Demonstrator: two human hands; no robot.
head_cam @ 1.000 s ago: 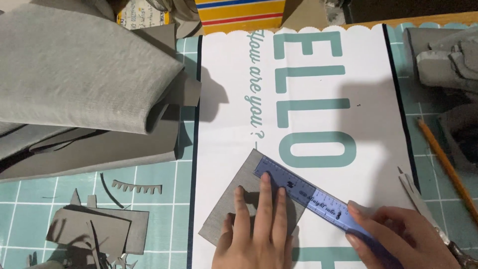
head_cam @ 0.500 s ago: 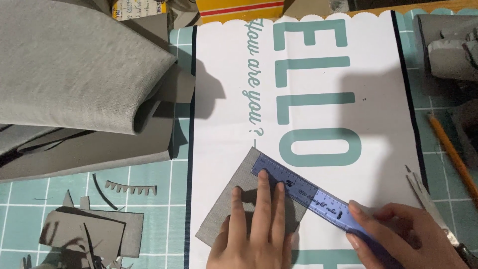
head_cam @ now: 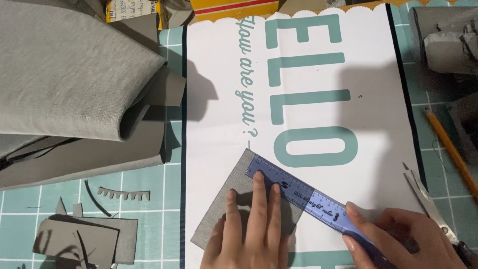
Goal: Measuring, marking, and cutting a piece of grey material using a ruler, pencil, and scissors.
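A small grey fabric rectangle (head_cam: 221, 209) lies tilted on a white mat (head_cam: 219, 74) with teal lettering. A translucent blue ruler (head_cam: 298, 192) runs diagonally along the rectangle's upper right edge. My left hand (head_cam: 251, 226) lies flat on the fabric, fingertips pressing the ruler's upper end. My right hand (head_cam: 398, 241) grips the ruler's lower right end, thumb and fingers pinched on it.
A thick folded stack of grey fabric (head_cam: 69, 84) fills the upper left. Grey offcuts (head_cam: 89, 239) and a toothed strip (head_cam: 124, 193) lie on the teal cutting mat at lower left. Scissors (head_cam: 433, 211) and a pencil (head_cam: 450, 149) lie at right; more grey pieces (head_cam: 443, 45) sit top right.
The view has shifted slightly, so everything sits a little higher and further left in frame. Both hands stay on the ruler and fabric in the same positions.
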